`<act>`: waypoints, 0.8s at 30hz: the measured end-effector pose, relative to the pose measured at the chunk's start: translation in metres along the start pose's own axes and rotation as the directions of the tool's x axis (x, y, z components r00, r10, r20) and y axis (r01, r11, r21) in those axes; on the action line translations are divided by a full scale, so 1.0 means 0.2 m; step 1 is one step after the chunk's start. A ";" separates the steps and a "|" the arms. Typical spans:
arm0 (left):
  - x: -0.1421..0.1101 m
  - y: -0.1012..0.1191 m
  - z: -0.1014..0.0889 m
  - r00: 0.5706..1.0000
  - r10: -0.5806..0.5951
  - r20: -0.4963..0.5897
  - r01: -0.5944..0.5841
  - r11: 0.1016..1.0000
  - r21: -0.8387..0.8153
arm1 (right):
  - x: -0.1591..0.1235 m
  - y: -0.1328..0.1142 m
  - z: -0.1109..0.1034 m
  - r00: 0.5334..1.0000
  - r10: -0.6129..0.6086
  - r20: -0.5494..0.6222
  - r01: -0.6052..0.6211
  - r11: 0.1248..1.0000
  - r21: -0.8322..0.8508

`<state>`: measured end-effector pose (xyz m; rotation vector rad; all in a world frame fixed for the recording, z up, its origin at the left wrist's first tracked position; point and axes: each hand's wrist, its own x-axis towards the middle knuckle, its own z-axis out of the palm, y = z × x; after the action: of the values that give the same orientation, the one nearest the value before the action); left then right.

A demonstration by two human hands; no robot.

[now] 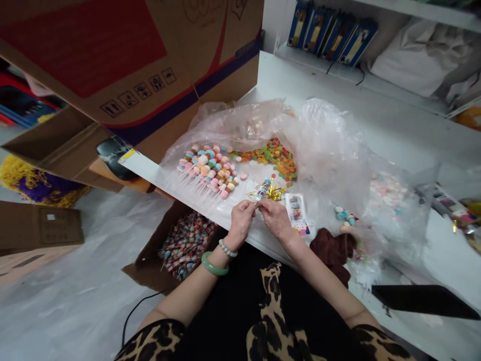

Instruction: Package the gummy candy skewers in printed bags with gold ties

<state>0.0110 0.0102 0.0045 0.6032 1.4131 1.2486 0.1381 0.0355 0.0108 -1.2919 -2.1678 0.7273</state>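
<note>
My left hand (241, 220) and my right hand (276, 219) meet at the table's front edge. Both have their fingers pinched together at the lower end of a small wrapped marshmallow skewer (263, 188), whose wrapper looks bluish and clear. Just behind it lie gold twist ties (278, 193). To the left, rows of pastel marshmallow skewers (210, 168) on white sticks rest on clear plastic. Ring-shaped gummies (283, 160) in red, orange and green are heaped farther back. A printed white packet (296, 213) lies right beside my right hand. The fingers partly hide the skewer's stick.
An open carton (150, 260) below the table's edge holds many wrapped skewers. A large cardboard box (150, 60) stands at the back left. Crumpled clear plastic (326, 135) covers the middle of the table. On the right are a brown cloth (332, 250) and a black flat object (424, 301).
</note>
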 end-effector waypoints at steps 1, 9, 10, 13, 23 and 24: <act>0.01 -0.01 0.00 1.000 -0.009 -0.016 0.009 1.000 -0.005 | 0.00 0.01 0.00 1.000 0.005 -0.003 -0.005 1.000 0.023; 0.07 -0.01 -0.02 0.988 -0.111 -0.107 0.092 0.982 -0.164 | 0.02 0.17 -0.07 0.993 0.114 0.011 -0.114 0.992 0.052; 0.08 -0.01 -0.03 0.988 -0.100 -0.119 0.080 0.983 -0.163 | 0.02 0.18 -0.08 0.990 0.139 -0.008 -0.139 0.989 0.054; 0.08 0.01 -0.05 0.990 -0.055 -0.126 0.036 0.988 -0.148 | 0.03 0.15 -0.11 0.965 0.241 -0.101 -0.225 0.963 0.148; 0.03 0.01 -0.03 1.000 0.011 -0.018 -0.013 0.995 -0.102 | 0.04 0.06 -0.01 0.905 0.402 0.135 -0.403 0.714 0.573; 0.03 0.01 -0.03 1.000 0.009 -0.028 -0.012 0.995 -0.103 | 0.03 0.07 -0.01 0.901 0.417 0.122 -0.411 0.730 0.546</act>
<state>0.0030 0.0149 0.0026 0.5252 1.3611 1.3343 0.1460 0.0468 0.0046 -1.4372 -1.4639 1.4114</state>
